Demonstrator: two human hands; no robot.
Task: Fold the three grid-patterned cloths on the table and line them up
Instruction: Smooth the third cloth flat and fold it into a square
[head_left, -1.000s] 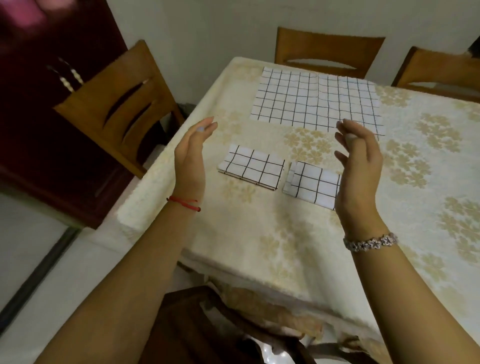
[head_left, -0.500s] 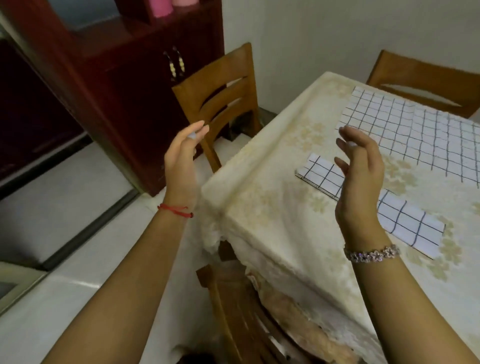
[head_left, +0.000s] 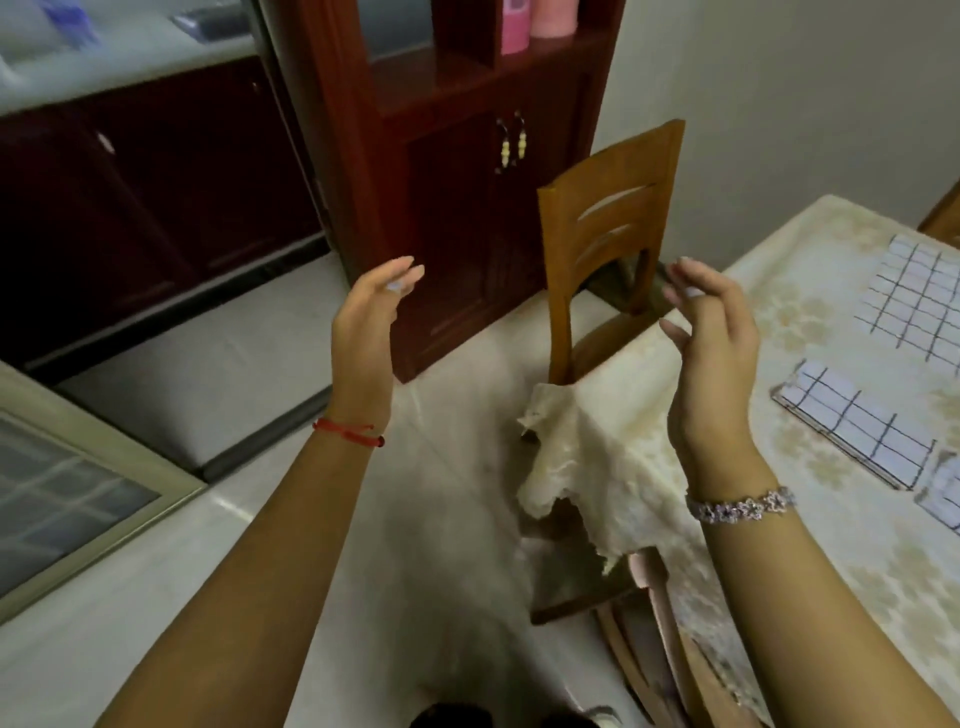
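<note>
Above the floor, your left hand and right hand hang empty, fingers relaxed; a folded grid cloth lies on the table at right.

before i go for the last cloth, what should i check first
1. Free left hand: ok, fingers relaxed, holding nothing.
2. Free right hand: ok, holding nothing.
3. Both hands over the table: not ok, the left hand hangs over the floor and the right hand is by the table's edge.
4. Whole unfolded cloth in view: not ok, it lies flat but the frame's right edge cuts it off.
5. Neat near folded cloth: ok, a tidy rectangle.
6. Aligned second folded cloth: cannot tell, mostly out of frame.
</note>
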